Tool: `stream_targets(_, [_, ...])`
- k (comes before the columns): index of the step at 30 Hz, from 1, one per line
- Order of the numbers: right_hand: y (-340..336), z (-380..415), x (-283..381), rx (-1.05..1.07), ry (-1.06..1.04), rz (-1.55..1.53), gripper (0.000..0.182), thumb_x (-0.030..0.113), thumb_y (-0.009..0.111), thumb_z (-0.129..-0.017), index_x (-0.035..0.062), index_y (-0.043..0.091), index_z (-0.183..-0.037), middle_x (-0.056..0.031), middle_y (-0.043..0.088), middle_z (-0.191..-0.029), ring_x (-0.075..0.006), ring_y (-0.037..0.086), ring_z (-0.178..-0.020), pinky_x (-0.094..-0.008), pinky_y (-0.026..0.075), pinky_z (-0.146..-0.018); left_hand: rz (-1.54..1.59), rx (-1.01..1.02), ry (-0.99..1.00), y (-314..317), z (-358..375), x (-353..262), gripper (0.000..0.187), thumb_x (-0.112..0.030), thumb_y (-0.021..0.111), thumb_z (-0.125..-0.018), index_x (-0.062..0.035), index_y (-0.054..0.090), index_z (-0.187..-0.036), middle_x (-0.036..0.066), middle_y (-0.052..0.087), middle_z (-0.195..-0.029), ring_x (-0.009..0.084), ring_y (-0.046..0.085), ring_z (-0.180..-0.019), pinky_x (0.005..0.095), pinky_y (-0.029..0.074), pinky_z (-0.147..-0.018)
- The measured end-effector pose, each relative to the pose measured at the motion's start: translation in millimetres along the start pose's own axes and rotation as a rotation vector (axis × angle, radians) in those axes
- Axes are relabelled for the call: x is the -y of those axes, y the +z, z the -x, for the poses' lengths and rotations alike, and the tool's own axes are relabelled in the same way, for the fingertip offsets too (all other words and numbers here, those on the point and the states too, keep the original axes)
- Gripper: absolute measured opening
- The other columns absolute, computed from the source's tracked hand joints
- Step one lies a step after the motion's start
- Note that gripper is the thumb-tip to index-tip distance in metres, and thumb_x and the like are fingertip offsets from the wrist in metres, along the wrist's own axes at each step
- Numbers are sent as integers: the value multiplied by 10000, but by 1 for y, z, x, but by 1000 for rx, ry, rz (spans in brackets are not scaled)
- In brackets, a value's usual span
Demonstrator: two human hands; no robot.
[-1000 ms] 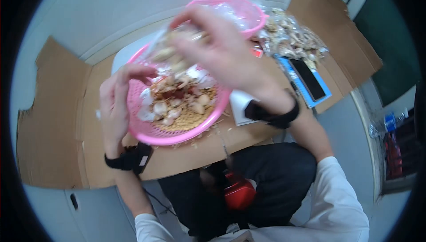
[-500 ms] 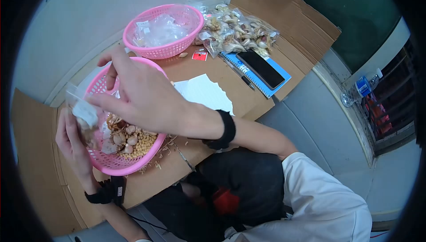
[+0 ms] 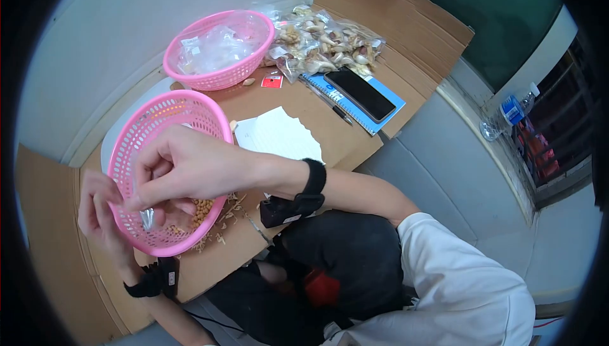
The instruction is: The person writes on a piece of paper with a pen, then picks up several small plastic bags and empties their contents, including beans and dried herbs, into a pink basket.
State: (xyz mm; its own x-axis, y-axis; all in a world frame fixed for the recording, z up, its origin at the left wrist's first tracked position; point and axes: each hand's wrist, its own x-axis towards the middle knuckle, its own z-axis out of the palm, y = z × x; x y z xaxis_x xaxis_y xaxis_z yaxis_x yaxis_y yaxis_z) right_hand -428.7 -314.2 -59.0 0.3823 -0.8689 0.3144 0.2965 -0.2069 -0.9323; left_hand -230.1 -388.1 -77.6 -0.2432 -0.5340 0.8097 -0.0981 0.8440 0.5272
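Both our hands, left hand [image 3: 101, 209] and right hand [image 3: 181, 168], pinch a thin clear bag [image 3: 147, 218] at lower left, over the pink basket [image 3: 162, 114]; it looks light, limp, slippery, best gripped by its edges.

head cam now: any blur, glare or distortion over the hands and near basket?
Head view: strong fisheye, black vignette at corners; right hand and left hand slightly soft over the near pink basket; mild sheen on the phone; lighting even, shadows soft.
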Motion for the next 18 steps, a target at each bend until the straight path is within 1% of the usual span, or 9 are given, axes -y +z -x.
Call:
stream_targets(2, [7, -6, -7, -67, -77, 43, 186, 121, 712, -877, -31, 660, -782, -44, 641, -627, -70, 590, -494, -201, 447, -453, 325, 255, -20, -11, 5, 12, 348, -265, 577, -963, -16, 490, -735, 27, 472, -709, 135, 468, -714, 263, 330, -648])
stream_targets(3, [9, -7, -8, -125, -147, 85, 200, 120, 722, -866, -33, 652, -759, -46, 635, -613, -73, 585, -480, -200, 442, -437, 220, 286, -55, -12, 9, 14, 392, -341, 647, -919, -24, 496, -744, 14, 464, -709, 117, 448, -688, 255, 308, -624])
stream_targets(4, [12, -7, -9, -127, -145, 87, 200, 120, 722, -866, -33, 652, -759, -46, 635, -613, -73, 585, -480, -200, 442, -437, 224, 285, -55, -14, 13, 14, 392, -341, 647, -919, -24, 496, -744, 14, 464, -709, 117, 448, -688, 255, 308, -624])
stream_targets(6, [16, -7, -8, -180, -221, 341, 209, 121, 740, -844, -25, 648, -725, -50, 624, -587, -79, 585, -476, -202, 433, -425, 50, 376, -138, -14, 15, 8, 419, -371, 705, -874, -36, 496, -736, 5, 470, -710, 108, 446, -669, 257, 309, -610])
stream_targets(7, [17, -7, -9, -181, -227, 315, 207, 126, 744, -834, -13, 654, -709, -52, 617, -573, -77, 579, -465, -209, 419, -414, 137, 405, -167, -14, 14, 7, 397, -353, 742, -843, -17, 542, -778, 7, 504, -729, 102, 478, -688, 256, 351, -631])
stream_targets(11, [13, -11, -16, -198, -294, 449, 239, 153, 692, -878, -26, 655, -723, -72, 622, -574, -108, 589, -472, -249, 442, -445, 134, 380, -273, -16, 15, 3, 322, -285, 716, -869, 7, 580, -842, 1, 530, -759, 98, 504, -722, 253, 392, -668])
stream_targets(13, [13, -14, -20, -242, -381, 506, 298, 183, 613, -928, -45, 631, -737, -99, 618, -571, -160, 613, -496, -304, 472, -497, 174, 365, -335, -16, 13, -1, 227, -197, 641, -919, 26, 598, -907, 1, 553, -801, 87, 515, -760, 244, 410, -711])
stream_targets(14, [14, -14, -19, -243, -380, 506, 298, 183, 613, -928, -45, 631, -737, -99, 618, -571, -160, 613, -496, -304, 472, -497, 175, 365, -336, -16, 14, 0, 227, -197, 641, -919, 26, 598, -907, 1, 553, -801, 87, 515, -760, 244, 410, -711])
stream_targets(18, [13, -10, -14, -260, -310, 623, 334, 203, 531, -962, -34, 568, -729, -148, 615, -592, -254, 631, -547, -366, 474, -535, 289, 384, -342, -18, 11, 7, 175, -147, 554, -962, 8, 587, -889, 3, 557, -811, 80, 506, -773, 225, 396, -732])
